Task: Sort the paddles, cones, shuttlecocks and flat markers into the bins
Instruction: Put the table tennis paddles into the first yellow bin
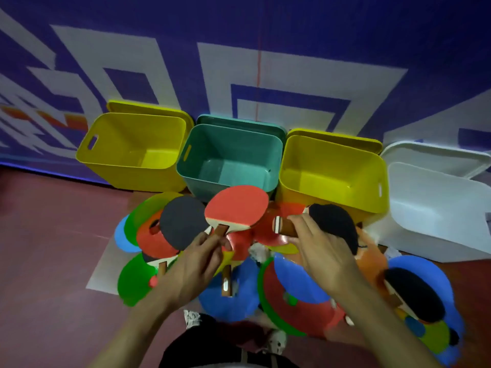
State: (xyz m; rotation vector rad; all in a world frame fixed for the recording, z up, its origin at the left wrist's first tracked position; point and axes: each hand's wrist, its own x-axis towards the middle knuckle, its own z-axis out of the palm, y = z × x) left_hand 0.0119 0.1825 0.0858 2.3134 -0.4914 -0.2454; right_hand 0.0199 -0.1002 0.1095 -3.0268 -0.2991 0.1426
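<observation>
In the middle of the frame the left hand [198, 257] pinches the handles of two paddles, a red paddle [236, 208] and a grey paddle [182, 221], both lifted above the heap of flat markers [295, 290] on the floor. Just right of centre the right hand [318, 248] curls round the wooden handle of a black paddle [334, 225]. Four bins stand in a row across the upper half: a yellow bin [132, 147] at left, a teal bin [228, 158], a second yellow bin [332, 171] and a white bin [438, 203] at far right, while another black paddle [414, 296] lies on the markers at lower right.
</observation>
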